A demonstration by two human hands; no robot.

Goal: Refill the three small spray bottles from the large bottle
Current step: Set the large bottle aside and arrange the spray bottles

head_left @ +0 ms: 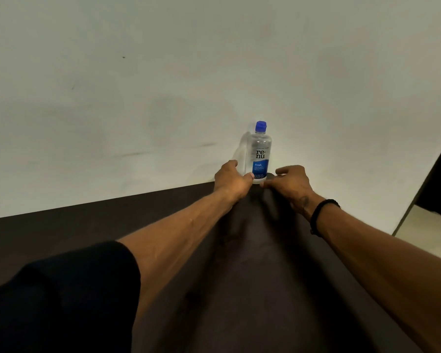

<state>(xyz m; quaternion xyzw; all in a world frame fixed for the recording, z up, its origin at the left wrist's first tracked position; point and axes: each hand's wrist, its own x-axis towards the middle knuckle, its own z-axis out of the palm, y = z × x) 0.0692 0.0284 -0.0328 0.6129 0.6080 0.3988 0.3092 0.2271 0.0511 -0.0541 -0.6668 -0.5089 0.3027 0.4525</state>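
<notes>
The large bottle (260, 154) stands upright at the far edge of the dark table (87, 230), right against the pale wall (163, 72), its blue cap (261, 126) on; it is clear, and its liquid level cannot be read. Both arms reach far across the table to it. The left hand (230, 180) curls round the bottle's lower left side, thumb tip touching near the base, though the fingers behind are hidden. The right hand (292, 183) sits just beside the bottle's base on the right, fingers loosely bent and its thumb stretched toward the base, holding nothing that can be seen. No small spray bottles are in view. The step in hand looks like fetching the bottle. To do it well, close the left hand fully round the body above the base, steady it with the right, lift it straight up clear of the wall, and bring it near before loosening the cap.
</notes>
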